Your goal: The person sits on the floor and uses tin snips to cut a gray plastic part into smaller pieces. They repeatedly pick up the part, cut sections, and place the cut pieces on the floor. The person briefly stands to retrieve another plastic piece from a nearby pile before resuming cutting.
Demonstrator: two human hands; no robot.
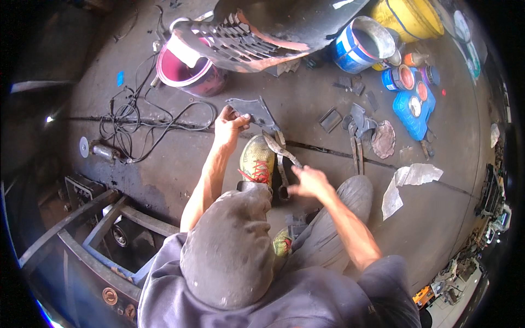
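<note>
My left hand (232, 127) pinches the edge of a dark, thin plastic piece (252, 111) held above the floor, beyond my yellow-green shoe. My right hand (309, 182) is closed on the handles of worn metal shears (281, 150), whose handles stand apart. The head of the shears meets the right edge of the plastic piece; whether the blades bite into it I cannot tell. My shoe (256, 164) with red laces is just left of the shears.
A large cracked black plastic panel (257, 44) lies across the far side, against a pink bucket (188, 76). Paint tins (355, 52) and a blue jerrycan (410, 112) stand right. An angle grinder (101, 150) and coiled cable (128, 120) lie left. Plastic offcuts (331, 119) are scattered about.
</note>
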